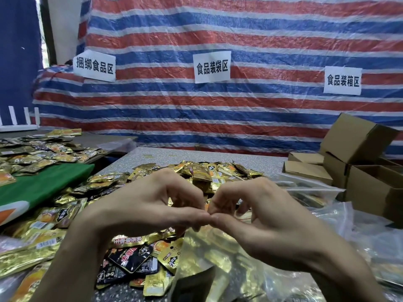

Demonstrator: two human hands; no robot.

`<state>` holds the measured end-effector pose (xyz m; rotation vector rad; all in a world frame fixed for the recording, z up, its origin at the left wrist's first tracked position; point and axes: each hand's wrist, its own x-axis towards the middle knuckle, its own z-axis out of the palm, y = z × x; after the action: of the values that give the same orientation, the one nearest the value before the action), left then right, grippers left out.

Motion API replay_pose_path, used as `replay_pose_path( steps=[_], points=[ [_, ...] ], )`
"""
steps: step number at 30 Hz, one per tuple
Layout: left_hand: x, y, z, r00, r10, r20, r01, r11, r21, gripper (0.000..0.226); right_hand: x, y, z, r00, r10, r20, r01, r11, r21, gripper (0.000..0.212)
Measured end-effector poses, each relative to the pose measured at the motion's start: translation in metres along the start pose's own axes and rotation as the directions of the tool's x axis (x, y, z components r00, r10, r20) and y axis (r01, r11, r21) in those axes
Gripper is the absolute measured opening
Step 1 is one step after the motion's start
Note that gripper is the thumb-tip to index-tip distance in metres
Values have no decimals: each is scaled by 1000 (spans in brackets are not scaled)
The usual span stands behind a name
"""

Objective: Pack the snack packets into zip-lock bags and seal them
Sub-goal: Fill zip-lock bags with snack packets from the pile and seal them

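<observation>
Head view: at the centre of the frame the left hand [150,205] and the right hand [263,216] meet, thumb tips touching end to end and forefingers curled down against them. Both hands pinch the top edge of a clear zip-lock bag [209,264]. The edge itself is mostly hidden under the fingers, so whether the strip is pressed closed cannot be told. The other fingers of each hand are bent loosely and hold nothing more. The bag hangs from the pinch toward 6 o'clock, with gold packets showing through its plastic.

Loose snack packets [207,171], gold ones with some black ones among them, lie heaped on the speckled grey table [218,153]. The heap runs from 12 o'clock just behind the hands round to 7 o'clock.

At 9 o'clock a green cloth [43,184] covers a neighbouring surface, with more packets spread beyond it at 10 o'clock. At 4 o'clock lies a crumpled pile of empty clear bags [359,236]. Open cardboard boxes [359,160] are stacked at 3 o'clock.

Behind everything hangs a tarpaulin [218,40] striped red, white and blue. It carries three paper signs [212,66] printed with Chinese characters, at 11, 12 and 2 o'clock.
</observation>
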<state>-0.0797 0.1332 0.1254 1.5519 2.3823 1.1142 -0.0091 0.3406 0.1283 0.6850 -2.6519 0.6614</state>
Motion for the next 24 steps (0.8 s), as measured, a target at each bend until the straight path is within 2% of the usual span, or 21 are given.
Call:
replay_pose_path(
  steps=[5,11,18,24],
  points=[
    [-1,-2,-2,999,25,-29,-25,1000,6,20,3,7,-4,995,11,103,-23,993,115,10],
    [-15,-12,-17,992,-5,-128,-10,993,-116,21,3,26,-14,992,52,115,-69,986,152,9],
    [-13,-16,-15,990,-28,-137,10,991,-133,21,2,45,-19,988,32,152,-61,979,196,9],
    [-13,-17,-16,993,-25,-114,9,990,-143,22,1,60,-24,979,17,204,-67,969,239,18]
  ],
)
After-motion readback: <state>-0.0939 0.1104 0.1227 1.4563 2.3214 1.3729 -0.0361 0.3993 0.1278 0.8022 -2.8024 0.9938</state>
